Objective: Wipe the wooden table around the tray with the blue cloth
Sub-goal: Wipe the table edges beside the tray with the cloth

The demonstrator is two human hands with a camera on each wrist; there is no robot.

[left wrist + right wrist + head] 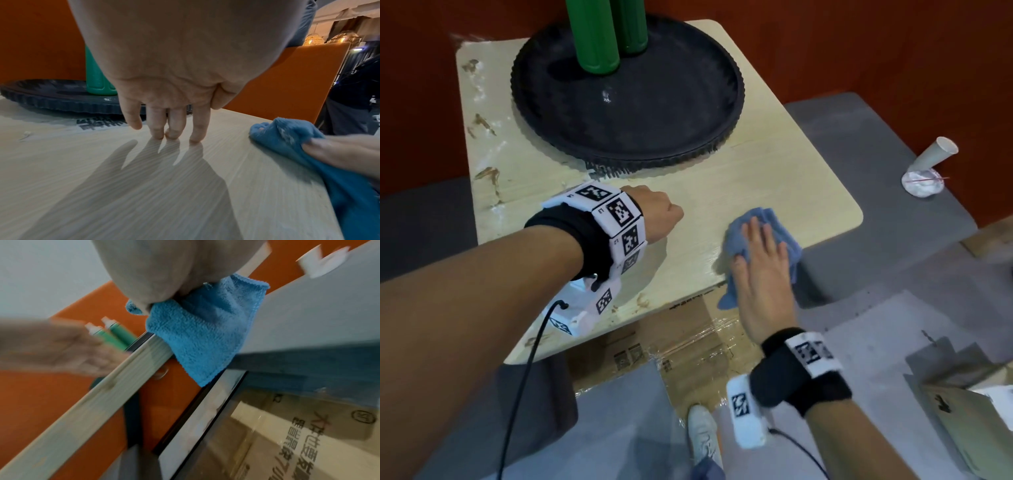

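Observation:
The pale wooden table carries a round black tray at its far side, with two green bottles standing in it. A crumpled blue cloth lies at the table's near right edge, one corner hanging over the side. My right hand presses flat on the cloth with straight fingers; the right wrist view shows the cloth under the palm. My left hand is left of the cloth and holds nothing. Its straight fingertips touch the tabletop in front of the tray.
Brown smears run along the table's left edge. A tipped paper cup and a crumpled tissue lie on the grey seat to the right. A plastic-wrapped cardboard box sits under the table's near edge, another box at lower right.

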